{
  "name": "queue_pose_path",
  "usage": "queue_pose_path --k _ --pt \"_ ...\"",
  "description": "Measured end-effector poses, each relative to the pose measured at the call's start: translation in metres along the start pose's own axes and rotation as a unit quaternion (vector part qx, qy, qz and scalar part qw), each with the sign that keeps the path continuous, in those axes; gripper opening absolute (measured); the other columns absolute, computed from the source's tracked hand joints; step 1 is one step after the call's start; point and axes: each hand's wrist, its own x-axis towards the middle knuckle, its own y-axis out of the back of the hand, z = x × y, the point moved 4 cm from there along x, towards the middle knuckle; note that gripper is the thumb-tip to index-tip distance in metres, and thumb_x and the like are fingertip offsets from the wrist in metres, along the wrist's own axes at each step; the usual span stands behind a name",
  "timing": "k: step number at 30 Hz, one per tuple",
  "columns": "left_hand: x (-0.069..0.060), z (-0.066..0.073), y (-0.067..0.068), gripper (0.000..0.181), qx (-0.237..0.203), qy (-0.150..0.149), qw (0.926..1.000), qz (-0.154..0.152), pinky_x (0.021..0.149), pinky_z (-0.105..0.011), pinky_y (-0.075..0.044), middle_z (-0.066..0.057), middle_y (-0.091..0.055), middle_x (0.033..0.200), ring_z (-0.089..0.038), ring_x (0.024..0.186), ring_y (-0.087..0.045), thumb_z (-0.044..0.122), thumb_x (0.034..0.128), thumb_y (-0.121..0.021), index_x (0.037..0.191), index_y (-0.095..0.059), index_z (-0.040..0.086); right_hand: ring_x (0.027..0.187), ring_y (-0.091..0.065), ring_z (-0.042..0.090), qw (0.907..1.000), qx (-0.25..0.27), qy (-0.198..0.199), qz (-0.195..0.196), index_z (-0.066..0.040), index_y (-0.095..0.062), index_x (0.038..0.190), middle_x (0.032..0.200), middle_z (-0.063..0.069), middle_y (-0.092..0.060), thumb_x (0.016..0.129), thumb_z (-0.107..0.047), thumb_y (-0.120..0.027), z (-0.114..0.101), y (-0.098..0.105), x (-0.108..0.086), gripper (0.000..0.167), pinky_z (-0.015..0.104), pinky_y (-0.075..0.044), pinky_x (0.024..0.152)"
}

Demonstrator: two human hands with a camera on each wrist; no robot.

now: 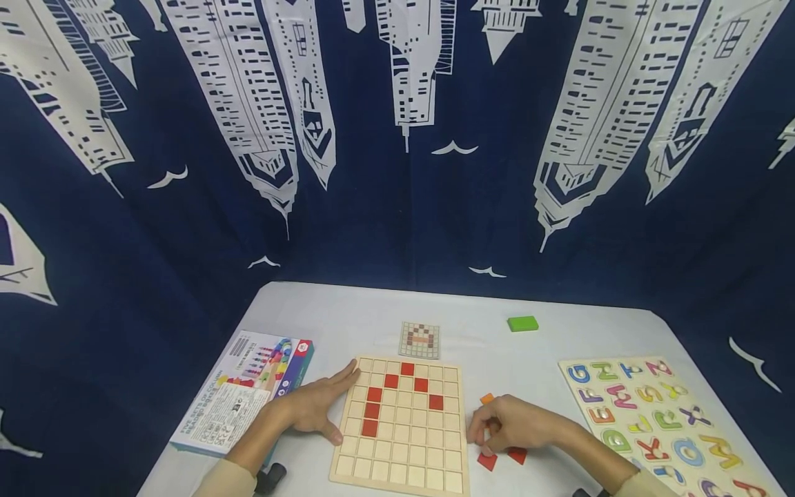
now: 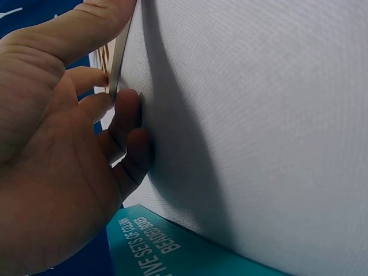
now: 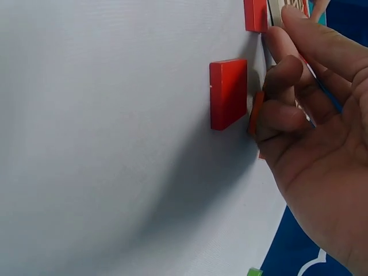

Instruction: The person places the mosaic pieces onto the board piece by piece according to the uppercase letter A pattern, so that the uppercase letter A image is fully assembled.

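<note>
A square wooden grid board (image 1: 397, 452) lies on the table with several red tiles (image 1: 371, 411) set in its cells. My left hand (image 1: 313, 406) rests at the board's left edge, fingers and thumb spread against its side. My right hand (image 1: 515, 422) hovers right of the board, fingers loosely bent over loose red tiles (image 1: 517, 455); nothing shows between thumb and index finger. In the right wrist view, one red tile (image 3: 230, 95) stands out beside the fingers, and an orange tile (image 3: 256, 113) is partly hidden behind them. A small pattern card (image 1: 419, 340) lies beyond the board.
A boxed set (image 1: 242, 393) lies to the left, close to my left forearm. On the right is an alphabet puzzle board (image 1: 658, 421), partly under my right forearm's side. A green block (image 1: 523, 324) sits at the back right of the white table (image 1: 348, 310).
</note>
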Motion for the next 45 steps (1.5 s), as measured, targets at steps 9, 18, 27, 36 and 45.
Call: queue_pose_path --k 9,18,27,36,45 --pt "0.003 -0.001 0.001 0.12 0.003 0.0 1.0 -0.001 0.106 -0.05 -0.025 0.003 0.001 0.155 -0.031 0.136 -0.021 0.051 0.0529 -0.078 0.149 -0.015 0.018 0.062 -0.047 0.003 0.9993 -0.032 0.015 -0.013 -0.026 -0.067 0.092 0.077 -0.008 -0.06 0.072 -0.017 -0.076 -0.004 -0.003 -0.01 0.024 0.018 -0.042 0.053" --pt "0.003 -0.001 0.001 0.119 0.004 0.001 1.0 0.0 0.106 -0.05 -0.025 0.002 0.001 0.155 -0.031 0.136 -0.021 0.051 0.053 -0.077 0.149 -0.015 0.018 0.068 -0.048 0.003 0.9951 -0.085 0.042 -0.028 -0.031 -0.066 0.095 0.084 -0.013 -0.055 0.074 -0.014 -0.074 -0.003 -0.005 -0.01 0.029 0.017 -0.041 0.059" --pt "0.001 -0.001 -0.001 0.119 0.001 -0.001 1.0 0.001 0.106 -0.05 -0.025 0.002 0.001 0.155 -0.031 0.136 -0.021 0.051 0.0528 -0.077 0.149 -0.015 0.018 0.068 -0.047 0.001 0.9931 -0.104 0.052 -0.013 -0.03 -0.063 0.095 0.084 -0.015 -0.054 0.074 -0.012 -0.074 -0.003 -0.01 -0.009 0.03 0.016 -0.042 0.059" --pt "0.001 -0.001 -0.001 0.12 0.001 -0.001 1.0 0.002 0.106 -0.05 -0.025 0.002 0.001 0.155 -0.03 0.137 -0.02 0.051 0.0528 -0.078 0.149 -0.015 0.018 0.068 -0.047 -0.001 0.9897 -0.123 0.073 0.01 -0.029 -0.061 0.097 0.085 -0.015 -0.053 0.077 -0.012 -0.072 -0.006 -0.011 -0.012 0.028 0.015 -0.042 0.06" --pt "0.001 -0.001 -0.001 0.119 0.001 0.001 1.0 0.002 0.106 -0.05 -0.024 0.002 0.001 0.155 -0.03 0.136 -0.02 0.05 0.0529 -0.078 0.149 -0.016 0.018 0.072 -0.047 0.001 0.9878 -0.137 0.069 0.029 -0.031 -0.062 0.094 0.082 -0.012 -0.05 0.077 -0.013 -0.071 -0.007 -0.013 -0.007 0.027 0.016 -0.041 0.06"
